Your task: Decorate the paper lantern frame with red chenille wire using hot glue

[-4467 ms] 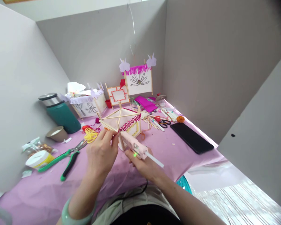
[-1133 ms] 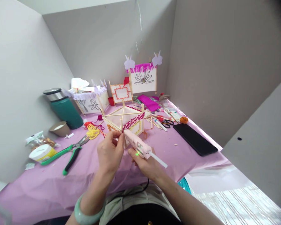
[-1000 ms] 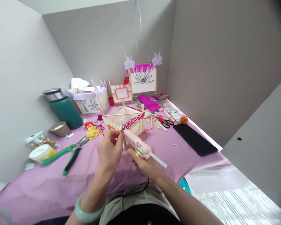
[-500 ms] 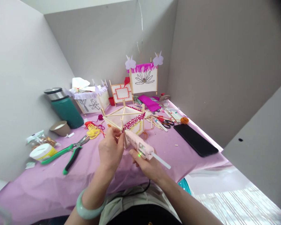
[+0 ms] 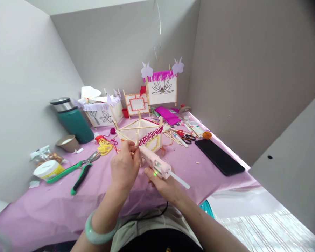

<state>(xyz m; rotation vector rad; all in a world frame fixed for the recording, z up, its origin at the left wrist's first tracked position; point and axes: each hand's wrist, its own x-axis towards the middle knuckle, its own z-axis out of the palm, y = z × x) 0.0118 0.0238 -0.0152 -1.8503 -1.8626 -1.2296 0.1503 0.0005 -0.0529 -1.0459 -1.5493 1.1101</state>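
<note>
A pale pink glue gun (image 5: 153, 161) with a white glue stick (image 5: 180, 181) jutting from its back is gripped in my right hand (image 5: 161, 183). Its nozzle points at the near corner of a many-sided wooden-stick lantern frame (image 5: 137, 127). Magenta looped yarn (image 5: 150, 135) runs along the frame's upper edge, above a panel with yellow trim (image 5: 154, 144). Close to the nozzle, my left hand (image 5: 125, 162) is closed at that same corner, thumb and fingers pinched together. What the pinch holds is hidden. A green light glows on the glue gun beside my right thumb.
Left lie green-handled pliers (image 5: 80, 171), yellow yarn (image 5: 104, 147) and a teal bottle (image 5: 75, 122). To the right are black scissors (image 5: 188, 139) and a black phone (image 5: 219, 157). Decorated panels (image 5: 162, 89) stand at the back on the pink tablecloth (image 5: 183, 164).
Both hands stay at the frame's near corner. The glue gun's rear end has shifted very slightly left; the rest looks the same.
</note>
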